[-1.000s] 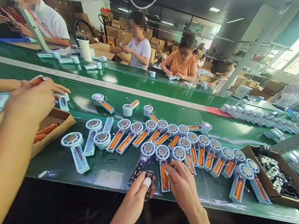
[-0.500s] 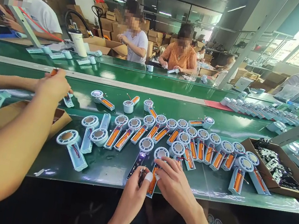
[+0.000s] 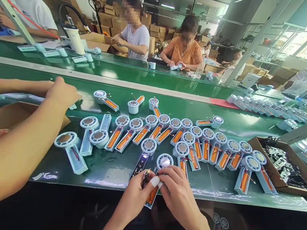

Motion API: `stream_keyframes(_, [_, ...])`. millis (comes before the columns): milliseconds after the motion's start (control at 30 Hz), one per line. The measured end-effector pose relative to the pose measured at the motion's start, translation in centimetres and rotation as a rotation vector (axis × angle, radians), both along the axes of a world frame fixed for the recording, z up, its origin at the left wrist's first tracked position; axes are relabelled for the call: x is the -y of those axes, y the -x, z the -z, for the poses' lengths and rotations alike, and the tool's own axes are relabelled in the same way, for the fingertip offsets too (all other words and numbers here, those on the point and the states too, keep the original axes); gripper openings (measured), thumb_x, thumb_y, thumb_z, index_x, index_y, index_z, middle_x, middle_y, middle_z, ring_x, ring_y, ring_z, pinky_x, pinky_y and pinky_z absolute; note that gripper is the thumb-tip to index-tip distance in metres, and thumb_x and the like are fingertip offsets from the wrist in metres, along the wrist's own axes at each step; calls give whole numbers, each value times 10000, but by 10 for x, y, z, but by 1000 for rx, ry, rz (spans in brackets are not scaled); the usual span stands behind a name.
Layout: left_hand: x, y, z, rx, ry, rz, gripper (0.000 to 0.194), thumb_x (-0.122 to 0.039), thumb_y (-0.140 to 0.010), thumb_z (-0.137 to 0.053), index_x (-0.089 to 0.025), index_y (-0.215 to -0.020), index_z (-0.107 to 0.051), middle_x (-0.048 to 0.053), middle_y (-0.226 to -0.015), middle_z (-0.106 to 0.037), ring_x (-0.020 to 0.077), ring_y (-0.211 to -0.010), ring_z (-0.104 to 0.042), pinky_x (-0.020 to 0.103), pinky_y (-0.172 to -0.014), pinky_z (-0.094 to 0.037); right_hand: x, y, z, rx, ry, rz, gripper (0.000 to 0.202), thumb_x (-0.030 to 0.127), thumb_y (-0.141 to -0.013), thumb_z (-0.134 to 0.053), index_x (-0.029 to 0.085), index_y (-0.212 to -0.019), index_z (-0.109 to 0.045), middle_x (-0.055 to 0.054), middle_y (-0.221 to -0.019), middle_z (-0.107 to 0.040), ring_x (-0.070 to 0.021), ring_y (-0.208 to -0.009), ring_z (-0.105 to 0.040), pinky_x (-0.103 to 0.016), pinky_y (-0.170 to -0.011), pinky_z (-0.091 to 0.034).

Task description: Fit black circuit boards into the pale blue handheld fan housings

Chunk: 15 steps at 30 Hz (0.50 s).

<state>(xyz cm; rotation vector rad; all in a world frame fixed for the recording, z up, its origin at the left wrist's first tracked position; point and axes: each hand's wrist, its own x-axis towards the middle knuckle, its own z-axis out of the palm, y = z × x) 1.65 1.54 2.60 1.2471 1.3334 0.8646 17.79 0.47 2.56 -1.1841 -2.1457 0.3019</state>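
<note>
My left hand [image 3: 136, 194], its thumb tip wrapped in white, pinches a small dark circuit board [image 3: 146, 177] on edge. Under both hands lies a pale blue handheld fan housing [image 3: 165, 160] with a round head and an orange battery in its handle. My right hand [image 3: 178, 187] bends over that handle, fingertips drawn together against my left thumb; what they grip, perhaps a thin wire, is hidden. Left of them, another fan housing [image 3: 148, 145] has a dark circuit board with a lit purple spot [image 3: 140, 163] lying along its handle.
Several fan housings [image 3: 120, 133] cover the green bench [image 3: 115, 175]. A carton of black and white parts [image 3: 287, 169] stands right, another carton [image 3: 22, 113] left. A co-worker's arms [image 3: 37, 127] reach across on the left. Other people sit beyond the conveyor belt [image 3: 136, 75].
My two hands have drawn closer, thumbs now touching over the handle, and the fan housing has shifted slightly towards me. The co-worker's hand at left has moved a little right.
</note>
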Motion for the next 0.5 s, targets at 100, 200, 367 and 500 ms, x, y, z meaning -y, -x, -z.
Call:
stream_keyframes(100, [-1, -1, 3, -1, 4, -22, 395, -596, -785, -582, -203, -752, -615, 13, -723, -616, 210, -717, -565, 308, -702, -482, 4, 2, 0, 4, -34, 26, 187, 92, -966, -514, 215, -1047, -628, -72, -1074, -705, -263, -1041, -606, -447, -920, -526])
stream_keyframes(200, [0, -3, 7, 12, 26, -68, 416, -598, -801, -576, -186, -794, -635, 20, -745, -627, 212, -725, -572, 303, -683, -478, 9, 4, 2, 2, -10, 55, 244, 105, -972, -501, 221, -1160, -605, -80, -1102, -704, -268, -1004, -601, -450, -893, -529])
stream_keyframes(367, [5, -6, 16, 74, 104, -118, 437, -603, -797, -586, -174, -847, -651, 7, -733, -624, 196, -689, -593, 286, -630, -486, 9, 5, 10, -76, 96, 47, 228, 107, -968, -542, 214, -1159, -610, -66, -1064, -709, -240, -924, -593, -401, -817, -551])
stream_keyframes(500, [7, -4, 20, 91, 154, -160, 403, -585, -806, -597, -186, -851, -634, -2, -727, -614, 190, -694, -612, 282, -641, -502, 4, 4, 20, -175, 74, 50, 172, 133, -990, -534, 224, -1064, -661, -53, -985, -709, -215, -874, -594, -351, -770, -550])
